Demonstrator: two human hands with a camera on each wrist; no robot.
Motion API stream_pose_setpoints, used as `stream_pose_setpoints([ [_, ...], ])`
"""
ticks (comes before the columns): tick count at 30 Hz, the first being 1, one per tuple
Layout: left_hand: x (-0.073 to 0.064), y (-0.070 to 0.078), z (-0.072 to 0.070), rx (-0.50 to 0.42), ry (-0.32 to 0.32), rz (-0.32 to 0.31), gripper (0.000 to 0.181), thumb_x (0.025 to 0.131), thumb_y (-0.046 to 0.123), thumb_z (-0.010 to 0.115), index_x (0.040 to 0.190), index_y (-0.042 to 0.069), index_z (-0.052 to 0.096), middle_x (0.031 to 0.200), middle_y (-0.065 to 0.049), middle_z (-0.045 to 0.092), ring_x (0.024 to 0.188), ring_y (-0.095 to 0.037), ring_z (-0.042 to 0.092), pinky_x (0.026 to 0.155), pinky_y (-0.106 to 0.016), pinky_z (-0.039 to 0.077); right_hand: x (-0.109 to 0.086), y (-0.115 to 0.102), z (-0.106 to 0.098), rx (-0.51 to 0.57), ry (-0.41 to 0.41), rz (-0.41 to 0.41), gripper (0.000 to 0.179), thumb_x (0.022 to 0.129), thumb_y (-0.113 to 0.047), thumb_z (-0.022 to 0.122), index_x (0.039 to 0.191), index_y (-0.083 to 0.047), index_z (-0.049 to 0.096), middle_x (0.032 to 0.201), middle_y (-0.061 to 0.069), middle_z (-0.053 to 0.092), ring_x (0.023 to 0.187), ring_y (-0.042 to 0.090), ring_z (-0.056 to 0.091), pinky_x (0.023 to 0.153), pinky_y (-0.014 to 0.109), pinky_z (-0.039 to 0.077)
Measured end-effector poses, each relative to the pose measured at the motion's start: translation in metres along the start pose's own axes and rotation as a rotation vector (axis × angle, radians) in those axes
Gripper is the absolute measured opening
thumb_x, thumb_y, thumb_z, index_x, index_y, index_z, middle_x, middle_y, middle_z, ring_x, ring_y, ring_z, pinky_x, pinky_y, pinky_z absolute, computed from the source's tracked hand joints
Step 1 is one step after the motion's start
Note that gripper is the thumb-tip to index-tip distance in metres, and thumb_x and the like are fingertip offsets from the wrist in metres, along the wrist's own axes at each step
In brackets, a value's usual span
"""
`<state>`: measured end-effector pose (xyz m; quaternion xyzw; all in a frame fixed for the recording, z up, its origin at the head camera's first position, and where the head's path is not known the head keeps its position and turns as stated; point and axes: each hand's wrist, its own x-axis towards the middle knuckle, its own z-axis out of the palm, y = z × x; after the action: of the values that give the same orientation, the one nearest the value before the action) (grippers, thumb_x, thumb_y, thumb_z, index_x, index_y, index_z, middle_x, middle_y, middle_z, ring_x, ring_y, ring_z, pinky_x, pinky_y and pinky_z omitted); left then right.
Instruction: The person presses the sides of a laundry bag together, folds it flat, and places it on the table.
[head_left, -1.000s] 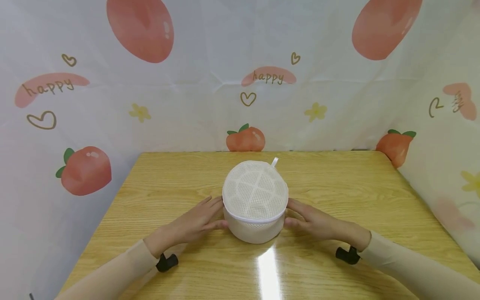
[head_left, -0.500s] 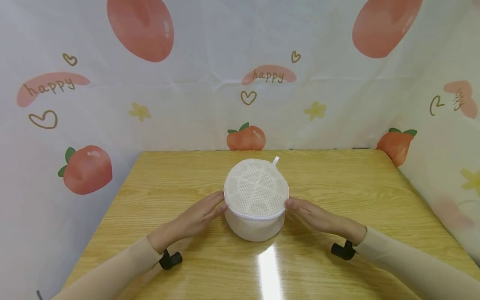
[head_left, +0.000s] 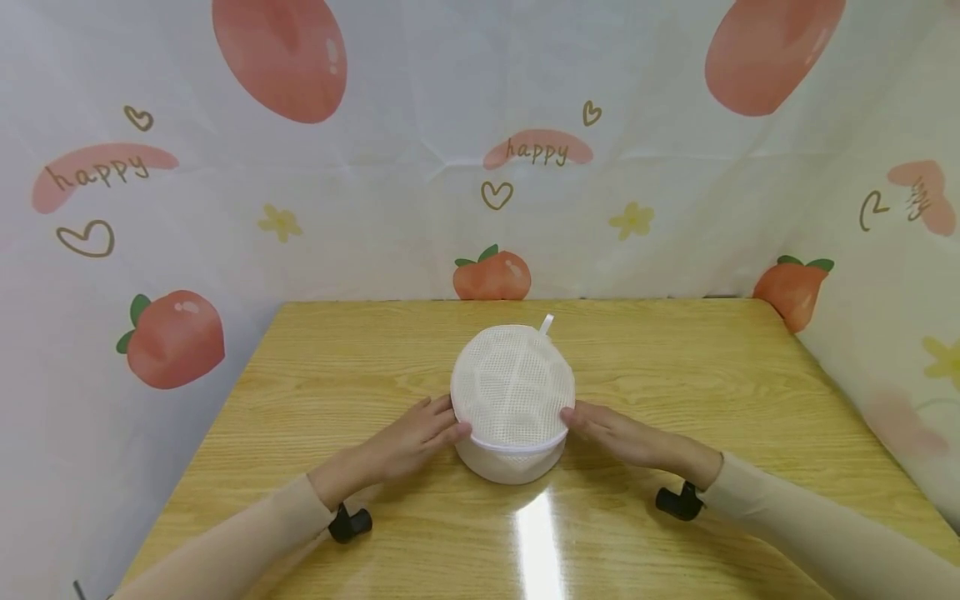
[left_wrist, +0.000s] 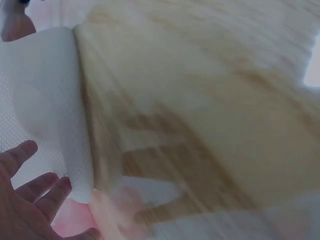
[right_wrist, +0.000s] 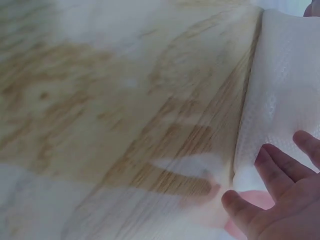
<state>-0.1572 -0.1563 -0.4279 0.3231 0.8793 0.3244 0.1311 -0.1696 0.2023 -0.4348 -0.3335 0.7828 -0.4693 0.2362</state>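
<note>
A round white mesh laundry bag (head_left: 513, 387) stands on the wooden table, its lid edged by a white zip and a small loop tab (head_left: 547, 324) at the back. My left hand (head_left: 401, 442) lies against its left side, the thumb at the front edge of the lid. On the opposite side, my right hand (head_left: 630, 433) touches the bag, its thumb likewise by the lid's rim. In the left wrist view, spread, fairly straight fingers (left_wrist: 47, 200) meet the mesh wall. The right wrist view has similar fingers (right_wrist: 280, 172) against the bag. The far side of the bag is hidden.
The wooden table (head_left: 337, 358) reaches back to a white cloth backdrop (head_left: 390, 217) printed with peaches, hearts and flowers. A bright light reflection (head_left: 538, 542) lies on the tabletop in front of the bag. Black camera mounts (head_left: 350, 523) hang under both wrists.
Both thumbs have risen from the bag's lower side to the lid's rim. The bag's front wall looks lower, and the lid has shifted slightly down in view.
</note>
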Motion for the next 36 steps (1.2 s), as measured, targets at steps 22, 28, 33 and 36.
stream_pose_setpoints([
  [22, -0.001, -0.001, -0.005, -0.002, 0.120, -0.040, 0.055, 0.112, 0.044, 0.044, 0.159, 0.014, 0.046, 0.165, -0.010, 0.038, 0.153, -0.034, 0.033, 0.121, -0.060, 0.027, -0.003, 0.002, -0.006, -0.040, 0.047, -0.007, 0.053, 0.117, -0.022, 0.025, 0.164, 0.002, 0.022, 0.169, 0.020, 0.025, 0.156, 0.039, 0.019, 0.123, 0.038, 0.021],
  [28, 0.002, -0.002, -0.002, -0.065, 0.098, -0.011, 0.051, 0.113, 0.039, 0.044, 0.158, 0.016, 0.047, 0.165, -0.011, 0.037, 0.153, -0.034, 0.032, 0.122, -0.059, 0.027, 0.001, 0.002, -0.003, 0.041, -0.022, 0.036, 0.058, 0.117, -0.028, 0.021, 0.165, 0.004, 0.011, 0.171, 0.022, 0.016, 0.157, 0.040, 0.009, 0.125, 0.042, 0.014],
  [33, 0.005, -0.002, -0.001, -0.043, 0.065, -0.022, 0.056, 0.111, 0.045, 0.046, 0.159, 0.016, 0.045, 0.167, -0.010, 0.035, 0.154, -0.032, 0.030, 0.124, -0.063, 0.016, 0.004, 0.003, -0.003, 0.023, -0.025, 0.035, 0.060, 0.116, -0.031, 0.025, 0.165, 0.002, 0.012, 0.171, 0.023, 0.012, 0.158, 0.043, 0.005, 0.122, 0.066, 0.006],
  [36, 0.006, -0.002, 0.000, -0.017, 0.045, -0.036, 0.063, 0.108, 0.050, 0.050, 0.161, 0.016, 0.042, 0.168, -0.010, 0.032, 0.156, -0.031, 0.027, 0.123, -0.067, 0.008, 0.006, 0.004, -0.003, -0.026, -0.018, 0.037, 0.059, 0.115, -0.034, 0.032, 0.165, -0.003, 0.023, 0.172, 0.023, 0.010, 0.157, 0.045, 0.004, 0.121, 0.071, 0.003],
])
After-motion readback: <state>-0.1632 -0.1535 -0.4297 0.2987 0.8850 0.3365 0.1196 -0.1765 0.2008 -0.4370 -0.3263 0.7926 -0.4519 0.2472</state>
